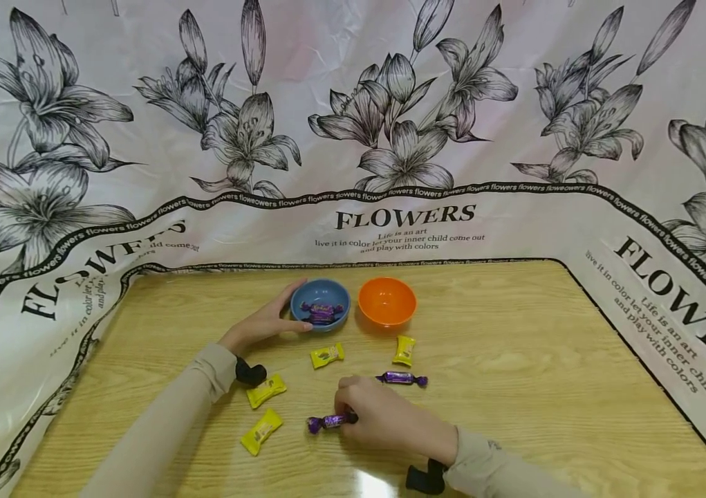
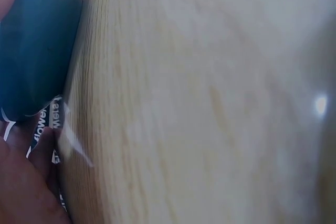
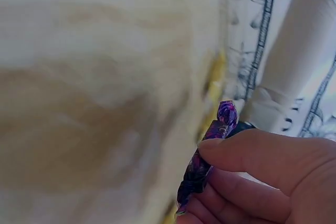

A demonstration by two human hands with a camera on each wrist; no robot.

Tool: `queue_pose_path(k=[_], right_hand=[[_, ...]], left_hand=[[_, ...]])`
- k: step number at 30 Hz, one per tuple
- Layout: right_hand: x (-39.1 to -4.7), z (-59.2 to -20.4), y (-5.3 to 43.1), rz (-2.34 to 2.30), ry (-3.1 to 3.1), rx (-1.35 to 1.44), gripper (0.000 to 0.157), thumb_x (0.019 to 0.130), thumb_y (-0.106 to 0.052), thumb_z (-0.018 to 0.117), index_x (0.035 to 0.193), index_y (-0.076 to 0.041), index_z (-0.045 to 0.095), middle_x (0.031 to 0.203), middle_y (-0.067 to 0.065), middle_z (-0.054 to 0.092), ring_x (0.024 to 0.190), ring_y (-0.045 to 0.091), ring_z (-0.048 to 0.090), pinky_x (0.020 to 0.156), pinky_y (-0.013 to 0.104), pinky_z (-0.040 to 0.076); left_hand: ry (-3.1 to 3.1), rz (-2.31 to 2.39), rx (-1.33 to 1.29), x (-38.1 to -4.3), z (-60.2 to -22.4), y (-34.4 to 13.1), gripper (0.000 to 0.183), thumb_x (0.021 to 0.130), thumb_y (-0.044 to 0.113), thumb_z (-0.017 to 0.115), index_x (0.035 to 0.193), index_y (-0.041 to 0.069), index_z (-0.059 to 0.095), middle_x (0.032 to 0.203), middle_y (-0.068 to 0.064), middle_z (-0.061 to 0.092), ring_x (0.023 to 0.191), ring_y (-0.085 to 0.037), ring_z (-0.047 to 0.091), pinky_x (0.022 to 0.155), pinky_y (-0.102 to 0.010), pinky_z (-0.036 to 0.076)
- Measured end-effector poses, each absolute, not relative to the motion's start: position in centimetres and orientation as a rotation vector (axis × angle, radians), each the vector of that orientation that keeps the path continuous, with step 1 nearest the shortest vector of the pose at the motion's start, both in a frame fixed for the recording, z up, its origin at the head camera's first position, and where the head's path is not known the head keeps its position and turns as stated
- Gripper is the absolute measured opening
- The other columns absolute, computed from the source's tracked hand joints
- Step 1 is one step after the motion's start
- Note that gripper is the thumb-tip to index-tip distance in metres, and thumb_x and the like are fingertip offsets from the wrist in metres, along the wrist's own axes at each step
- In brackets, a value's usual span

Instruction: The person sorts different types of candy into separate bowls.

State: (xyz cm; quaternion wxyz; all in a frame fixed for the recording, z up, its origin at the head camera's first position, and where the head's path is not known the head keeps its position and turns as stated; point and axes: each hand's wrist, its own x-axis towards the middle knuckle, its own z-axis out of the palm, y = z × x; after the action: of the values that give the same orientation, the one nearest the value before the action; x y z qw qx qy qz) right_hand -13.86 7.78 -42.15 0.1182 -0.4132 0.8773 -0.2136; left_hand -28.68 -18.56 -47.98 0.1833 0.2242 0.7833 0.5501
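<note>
My left hand point(image 1: 268, 321) grips the blue bowl point(image 1: 340, 299) at its left side, thumb at the near rim and fingers around the far side. In the left wrist view the outer wall of the bowl point(image 2: 39, 45) fills the upper left corner. Purple-wrapped candies point(image 1: 323, 313) lie inside it. Between thumb and fingers, my right hand point(image 1: 384, 415) pinches a purple twist-wrapped candy point(image 1: 331, 421) over the near part of the table. The right wrist view shows this candy point(image 3: 197, 169) tilted, the thumb pressing on it.
An orange bowl point(image 1: 387, 301) stands just right of the blue one. Another purple candy point(image 1: 402, 378) lies beyond my right hand. Yellow-wrapped candies lie around: one point(image 1: 404, 351) below the orange bowl, one point(image 1: 327, 355) below the blue, others point(image 1: 261, 431) near my left forearm. A flower-printed cloth point(image 1: 402, 228) borders the wooden table point(image 1: 533, 360).
</note>
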Motion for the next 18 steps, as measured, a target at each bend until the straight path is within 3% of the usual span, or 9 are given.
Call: queue_pose_path(k=[10,18], right_hand=[[-17.3,-37.2,7.0,-0.715,2.688,-1.236,0.010,0.080,-0.007,0.081,0.085,-0.006,0.072,0.081,0.000,0.063,0.072,0.009,0.055,0.064,0.019,0.048],[-22.3,-34.9,6.2,-0.772,2.770,-1.070,0.010,0.081,-0.007,0.078,0.089,-0.002,0.073,0.084,0.003,0.065,0.074,0.014,0.056,0.065,0.024,0.049]], left_hand=[[2.196,1.560,0.621,-28.9,-48.2,-18.7,0.102,0.088,0.025,0.078,0.161,0.025,0.007,0.164,-0.006,0.012,0.150,-0.031,0.012,0.117,-0.058,0.011],[2.154,1.576,0.644,-29.0,-48.3,-18.7,0.099,0.090,0.020,0.074,0.161,0.025,0.005,0.163,-0.007,0.011,0.146,-0.033,0.020,0.117,-0.057,0.017]])
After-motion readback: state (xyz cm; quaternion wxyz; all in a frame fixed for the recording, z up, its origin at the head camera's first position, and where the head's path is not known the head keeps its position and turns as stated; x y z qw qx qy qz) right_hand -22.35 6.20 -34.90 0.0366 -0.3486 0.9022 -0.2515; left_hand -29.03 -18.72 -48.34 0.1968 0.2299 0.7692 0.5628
